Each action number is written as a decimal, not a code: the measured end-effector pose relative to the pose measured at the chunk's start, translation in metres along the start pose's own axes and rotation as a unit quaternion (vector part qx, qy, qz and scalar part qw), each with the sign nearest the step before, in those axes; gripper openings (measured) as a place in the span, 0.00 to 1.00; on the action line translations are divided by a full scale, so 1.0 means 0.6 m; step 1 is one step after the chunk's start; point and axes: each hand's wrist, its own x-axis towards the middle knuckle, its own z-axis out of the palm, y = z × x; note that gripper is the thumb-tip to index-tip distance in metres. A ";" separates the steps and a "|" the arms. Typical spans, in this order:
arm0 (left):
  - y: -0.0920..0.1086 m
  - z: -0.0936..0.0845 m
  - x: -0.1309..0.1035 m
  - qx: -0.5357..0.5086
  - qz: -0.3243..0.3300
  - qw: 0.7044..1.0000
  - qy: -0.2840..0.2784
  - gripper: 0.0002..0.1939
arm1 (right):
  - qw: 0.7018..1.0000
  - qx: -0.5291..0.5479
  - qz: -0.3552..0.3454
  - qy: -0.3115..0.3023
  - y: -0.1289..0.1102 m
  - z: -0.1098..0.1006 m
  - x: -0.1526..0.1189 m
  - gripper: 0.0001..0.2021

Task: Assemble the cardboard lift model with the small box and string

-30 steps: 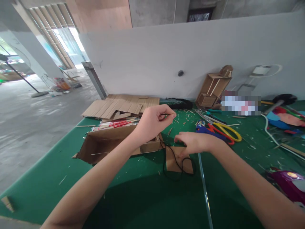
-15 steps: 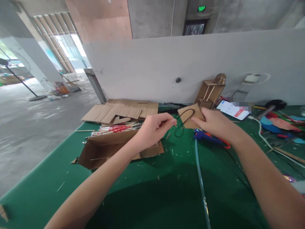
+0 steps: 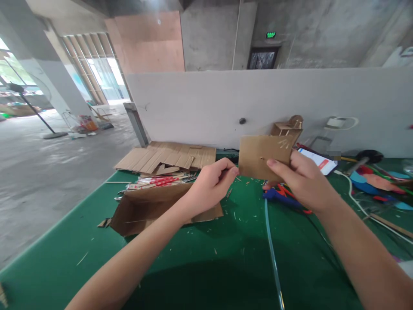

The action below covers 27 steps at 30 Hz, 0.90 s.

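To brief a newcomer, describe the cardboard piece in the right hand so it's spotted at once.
Find the green table before the long pale wall. Above it, right of centre, the right hand grips the cardboard piece. Unlike the cardboard sheets and the open box on the table, it is held up, flat and roughly square, with a small dark mark near its middle.

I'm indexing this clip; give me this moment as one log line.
left hand: pinched, contents hidden | right hand: gripping cardboard square | cardboard square: above green table | cardboard box: on table, open
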 end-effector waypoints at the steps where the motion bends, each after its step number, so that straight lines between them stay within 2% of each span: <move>1: 0.006 0.000 -0.002 0.001 -0.001 1.000 -0.003 0.11 | 1.000 -0.005 -0.011 -0.007 -0.006 0.007 -0.006 0.18; 7: 0.041 -0.007 -0.018 0.011 0.019 1.000 -0.019 0.12 | 0.997 -0.048 -0.055 -0.018 -0.025 0.026 -0.029 0.16; 11: 0.055 -0.014 -0.024 0.053 0.055 0.996 -0.038 0.09 | 0.992 -0.097 -0.080 0.012 -0.029 0.031 -0.035 0.14; 15: 0.058 -0.018 -0.024 0.052 0.067 0.994 -0.062 0.18 | 0.983 -0.136 -0.108 0.060 -0.030 0.035 -0.033 0.11; 19: 0.048 -0.015 -0.020 0.042 0.066 0.997 -0.027 0.17 | 0.988 -0.097 -0.095 0.074 -0.024 0.039 -0.031 0.12; 27: 0.038 -0.006 -0.016 -0.038 0.066 0.997 0.005 0.10 | 0.990 -0.092 -0.097 0.039 -0.022 0.055 -0.038 0.13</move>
